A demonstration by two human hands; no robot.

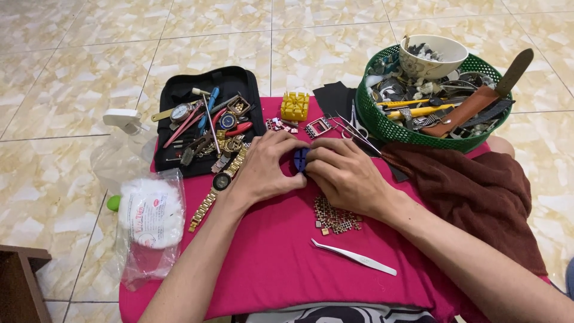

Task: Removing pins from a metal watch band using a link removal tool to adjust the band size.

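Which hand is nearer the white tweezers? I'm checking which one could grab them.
Right. The right hand rests just above the white tweezers, on the small blue tool; the left hand sits farther left.

Makeshift home watch-repair spot: tiled floor (72,72), tool case (179,90), basket (382,122) of watch parts.

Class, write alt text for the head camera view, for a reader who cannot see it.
Two bare hands, left hand and right hand, meet over a small blue tool on a pink cloth. White tweezers and loose watch links lie near them, with a gold watch, an open black tool case and a green basket of parts around.
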